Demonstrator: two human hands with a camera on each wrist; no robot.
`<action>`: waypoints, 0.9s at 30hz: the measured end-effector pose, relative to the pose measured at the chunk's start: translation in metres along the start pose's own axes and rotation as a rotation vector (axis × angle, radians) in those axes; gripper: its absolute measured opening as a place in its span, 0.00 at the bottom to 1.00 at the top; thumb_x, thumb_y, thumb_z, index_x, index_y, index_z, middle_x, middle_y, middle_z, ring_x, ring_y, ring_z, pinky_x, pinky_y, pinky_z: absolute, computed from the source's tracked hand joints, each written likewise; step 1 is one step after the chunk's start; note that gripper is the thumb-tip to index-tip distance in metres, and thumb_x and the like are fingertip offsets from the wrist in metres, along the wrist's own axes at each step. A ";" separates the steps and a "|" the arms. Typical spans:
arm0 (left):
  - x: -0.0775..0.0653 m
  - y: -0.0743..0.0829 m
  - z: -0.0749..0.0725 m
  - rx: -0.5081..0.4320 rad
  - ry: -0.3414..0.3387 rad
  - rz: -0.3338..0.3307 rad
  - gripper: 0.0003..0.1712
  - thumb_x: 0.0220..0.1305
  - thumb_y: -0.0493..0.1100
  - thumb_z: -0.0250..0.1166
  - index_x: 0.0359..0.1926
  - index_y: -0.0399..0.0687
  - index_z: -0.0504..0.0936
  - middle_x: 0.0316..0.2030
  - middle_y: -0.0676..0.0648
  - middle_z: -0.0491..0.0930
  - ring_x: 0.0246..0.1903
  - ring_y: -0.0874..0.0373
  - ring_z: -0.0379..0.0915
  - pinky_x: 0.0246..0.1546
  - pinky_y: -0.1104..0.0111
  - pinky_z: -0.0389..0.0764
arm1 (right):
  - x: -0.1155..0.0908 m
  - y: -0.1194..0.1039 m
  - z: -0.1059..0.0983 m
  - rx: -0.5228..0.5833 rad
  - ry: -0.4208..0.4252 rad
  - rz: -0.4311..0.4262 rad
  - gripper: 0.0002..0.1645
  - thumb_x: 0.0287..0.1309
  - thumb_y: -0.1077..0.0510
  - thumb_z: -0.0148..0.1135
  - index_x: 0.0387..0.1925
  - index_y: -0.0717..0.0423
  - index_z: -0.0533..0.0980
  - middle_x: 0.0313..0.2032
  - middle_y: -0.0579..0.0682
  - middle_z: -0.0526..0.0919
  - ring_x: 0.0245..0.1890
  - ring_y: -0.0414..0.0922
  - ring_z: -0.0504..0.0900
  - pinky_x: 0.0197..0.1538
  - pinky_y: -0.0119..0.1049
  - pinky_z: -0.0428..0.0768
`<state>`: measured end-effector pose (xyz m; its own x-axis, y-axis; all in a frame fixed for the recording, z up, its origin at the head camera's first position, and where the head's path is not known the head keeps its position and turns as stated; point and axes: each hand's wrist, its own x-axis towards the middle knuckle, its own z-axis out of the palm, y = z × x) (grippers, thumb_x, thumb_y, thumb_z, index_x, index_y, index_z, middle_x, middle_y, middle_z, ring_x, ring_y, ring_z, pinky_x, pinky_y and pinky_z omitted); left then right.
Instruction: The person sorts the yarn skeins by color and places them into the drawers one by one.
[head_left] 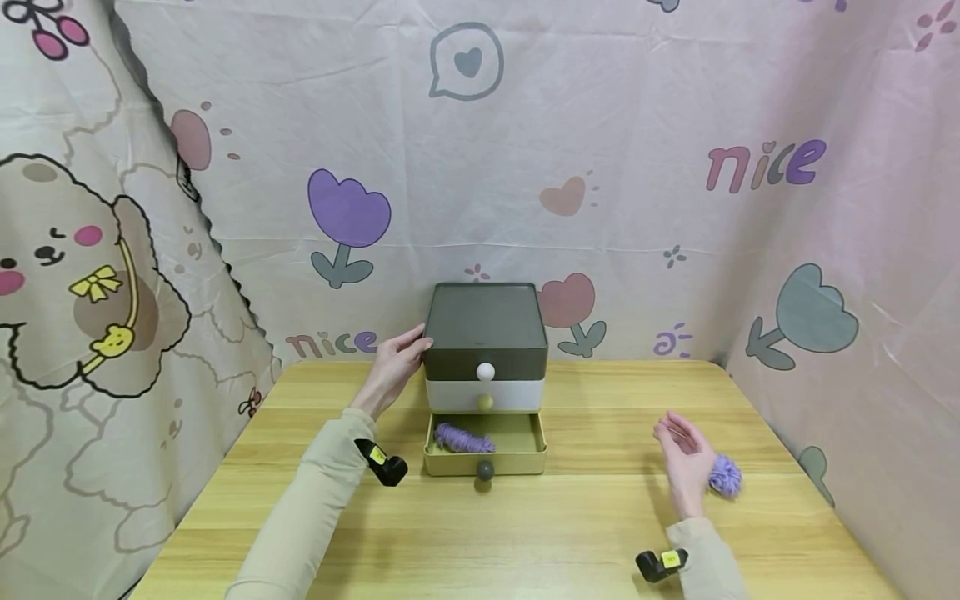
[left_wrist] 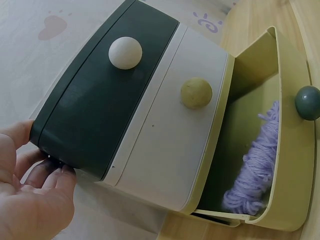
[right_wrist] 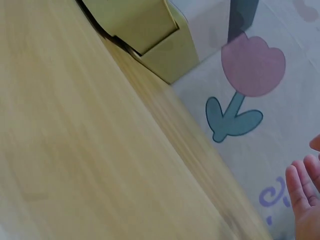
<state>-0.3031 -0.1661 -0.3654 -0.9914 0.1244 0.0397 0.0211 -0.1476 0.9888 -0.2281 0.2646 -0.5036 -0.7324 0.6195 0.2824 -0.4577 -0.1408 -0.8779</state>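
A small chest of drawers [head_left: 480,321] stands at the table's back, dark green on top, white in the middle, yellow-green below. The bottom drawer [head_left: 517,462] is pulled out, with a skein of purple yarn [head_left: 463,438] lying in its left part. My left hand [head_left: 393,367] rests against the chest's upper left corner, touching the dark drawer [left_wrist: 95,95] with thumb and fingertips. Over the table's right side hangs my right hand [head_left: 684,458], its fingers loosely bent and holding nothing. Beside it lies another bundle of purple yarn [head_left: 725,476], partly hidden by the hand.
The wooden table [head_left: 585,533] has its back edge against a patterned curtain [head_left: 637,108]. More curtain [head_left: 67,433] hangs along the left side. Round knobs stick out from the drawers, including a dark knob [head_left: 485,471] on the pulled-out one.
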 end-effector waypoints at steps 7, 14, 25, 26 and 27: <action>0.000 0.000 0.000 -0.003 -0.002 -0.002 0.34 0.77 0.36 0.52 0.78 0.38 0.53 0.81 0.41 0.42 0.79 0.49 0.43 0.80 0.56 0.50 | 0.005 -0.005 -0.020 -0.041 0.110 -0.041 0.14 0.55 0.78 0.63 0.44 0.69 0.82 0.29 0.37 0.88 0.30 0.30 0.85 0.38 0.16 0.81; -0.001 0.000 0.001 -0.011 0.011 -0.005 0.33 0.77 0.36 0.53 0.78 0.38 0.54 0.81 0.41 0.44 0.79 0.50 0.44 0.79 0.57 0.51 | 0.008 -0.012 -0.036 -0.328 0.312 -0.034 0.19 0.56 0.67 0.64 0.51 0.68 0.81 0.34 0.30 0.79 0.33 0.27 0.77 0.40 0.12 0.74; 0.000 0.000 0.000 -0.009 0.000 0.000 0.34 0.77 0.36 0.53 0.78 0.38 0.53 0.81 0.41 0.42 0.79 0.50 0.42 0.80 0.57 0.49 | 0.008 -0.018 -0.053 -0.725 0.303 0.256 0.48 0.49 0.60 0.68 0.71 0.60 0.59 0.71 0.70 0.52 0.70 0.65 0.47 0.72 0.64 0.51; 0.000 0.000 0.000 -0.009 -0.001 0.000 0.34 0.77 0.36 0.52 0.78 0.38 0.53 0.81 0.41 0.42 0.79 0.50 0.42 0.80 0.57 0.49 | 0.008 -0.017 -0.053 -0.737 0.287 0.275 0.49 0.49 0.61 0.68 0.72 0.60 0.58 0.71 0.72 0.51 0.70 0.66 0.46 0.72 0.65 0.51; 0.000 -0.001 0.000 -0.008 -0.003 0.000 0.34 0.77 0.36 0.52 0.78 0.38 0.53 0.81 0.41 0.42 0.79 0.50 0.42 0.80 0.57 0.49 | 0.009 -0.016 -0.054 -0.750 0.271 0.291 0.49 0.49 0.61 0.68 0.72 0.61 0.57 0.71 0.73 0.50 0.70 0.67 0.46 0.72 0.66 0.51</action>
<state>-0.3027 -0.1661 -0.3661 -0.9910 0.1278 0.0399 0.0197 -0.1553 0.9877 -0.2001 0.3141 -0.5079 -0.5792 0.8151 -0.0125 0.2558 0.1672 -0.9521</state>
